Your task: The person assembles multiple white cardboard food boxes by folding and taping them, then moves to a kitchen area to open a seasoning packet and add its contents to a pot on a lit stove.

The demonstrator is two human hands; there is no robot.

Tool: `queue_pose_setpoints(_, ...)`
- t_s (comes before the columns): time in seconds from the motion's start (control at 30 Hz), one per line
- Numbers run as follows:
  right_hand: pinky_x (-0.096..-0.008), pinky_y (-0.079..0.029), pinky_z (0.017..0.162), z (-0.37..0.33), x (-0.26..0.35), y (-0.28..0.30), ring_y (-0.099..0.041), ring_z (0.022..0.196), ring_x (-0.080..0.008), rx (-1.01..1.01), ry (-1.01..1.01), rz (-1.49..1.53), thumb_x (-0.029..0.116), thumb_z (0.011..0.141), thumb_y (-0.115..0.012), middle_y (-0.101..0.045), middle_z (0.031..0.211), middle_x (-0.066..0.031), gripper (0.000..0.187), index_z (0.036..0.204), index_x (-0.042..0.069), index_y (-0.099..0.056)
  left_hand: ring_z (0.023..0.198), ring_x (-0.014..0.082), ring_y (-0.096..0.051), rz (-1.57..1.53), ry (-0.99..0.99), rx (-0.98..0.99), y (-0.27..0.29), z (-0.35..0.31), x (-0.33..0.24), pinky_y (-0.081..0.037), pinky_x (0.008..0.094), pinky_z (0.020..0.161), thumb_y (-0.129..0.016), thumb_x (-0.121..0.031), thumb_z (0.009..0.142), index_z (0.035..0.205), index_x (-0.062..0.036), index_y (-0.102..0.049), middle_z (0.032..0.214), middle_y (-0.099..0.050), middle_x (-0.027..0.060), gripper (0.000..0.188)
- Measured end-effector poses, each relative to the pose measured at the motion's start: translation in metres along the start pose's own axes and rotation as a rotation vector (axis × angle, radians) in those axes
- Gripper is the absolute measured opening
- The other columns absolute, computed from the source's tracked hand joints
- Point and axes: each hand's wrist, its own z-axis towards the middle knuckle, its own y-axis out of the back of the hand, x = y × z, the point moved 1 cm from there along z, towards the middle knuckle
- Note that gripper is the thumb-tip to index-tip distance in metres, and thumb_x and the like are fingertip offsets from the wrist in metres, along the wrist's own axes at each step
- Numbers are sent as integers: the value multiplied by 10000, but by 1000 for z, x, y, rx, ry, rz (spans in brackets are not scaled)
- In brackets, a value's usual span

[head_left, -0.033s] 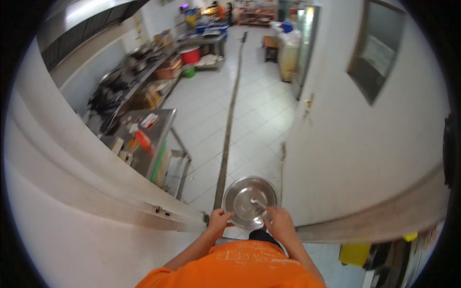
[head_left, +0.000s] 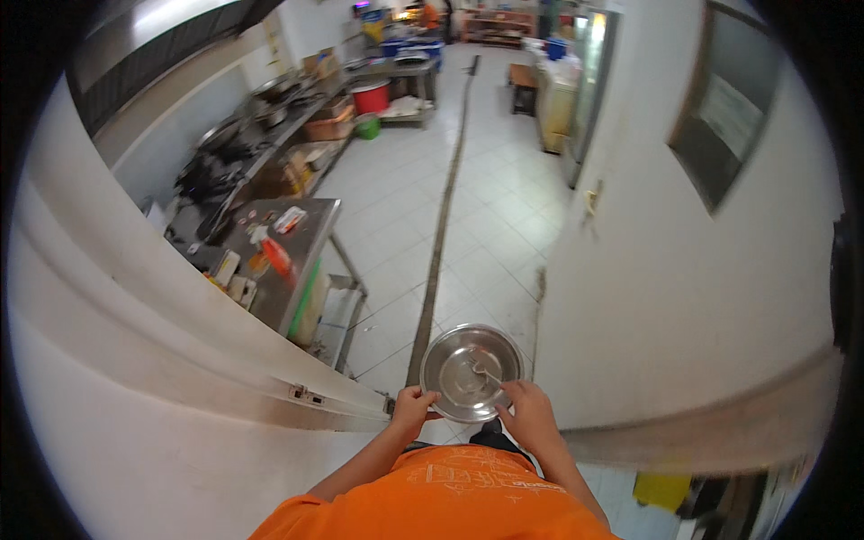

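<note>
Silvery metal gleams at a kitchen doorway as a person in an orange shirt [head_left: 450, 481] holds a wide bowl [head_left: 443, 362] in front of the body, over the tiled floor [head_left: 387, 229]. The left hand [head_left: 417, 408] is closed on the near-left rim, thumb uppermost; the right hand [head_left: 531, 414] grips the near-right side, a spread hold that probably keeps the round vessel from tipping. Inside lies what looks like a spoon [head_left: 489, 373], its handle slanting toward the right fingers, perhaps to stop it sliding; whether they pinch it too cannot be told. Carried close, the bowl fits between the door frame [head_left: 346, 405] and the open white door [head_left: 657, 315]. Beyond, at left, a metal table [head_left: 317, 218] bears a blurred red item [head_left: 277, 258], set aside apparently to leave a walkway along the dark floor channel [head_left: 445, 211].
</note>
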Motion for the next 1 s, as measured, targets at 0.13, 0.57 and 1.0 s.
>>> queue_pose_setpoints(0.13, -476, -527, 956, 114, -11, 28, -650, 1099, -405, 81, 135, 97, 157, 869, -771, -669, 1192, -206, 401, 1226, 12, -662, 799, 225, -694, -224, 43, -155, 3, 57, -43, -663, 417, 718, -656, -111, 953, 1039, 28, -624, 907, -658, 103, 166)
queue_pose_setpoints(0.57, -397, -566, 877, 489, -28, -24, -703, 1030, -304, 507, 210, 142, 192, 918, -775, -712, 1194, -156, 372, 1233, 22, -671, 933, 221, -619, -852, -165, -677, 125, 333, -181, -607, 468, 868, -652, -68, 928, 1041, -53, -590, 1009, -585, 72, 130)
queue_pose_setpoints(1.0, -340, -554, 667, 697, -323, -148, -694, 730, -198, 557, -310, 206, 76, 934, -689, -734, 869, -142, 165, 1030, -58, -681, 989, 247, -659, -1443, -478, -1264, 355, 562, -404, -654, 360, 921, -674, -132, 993, 1228, 78, -521, 1087, -569, 170, 351)
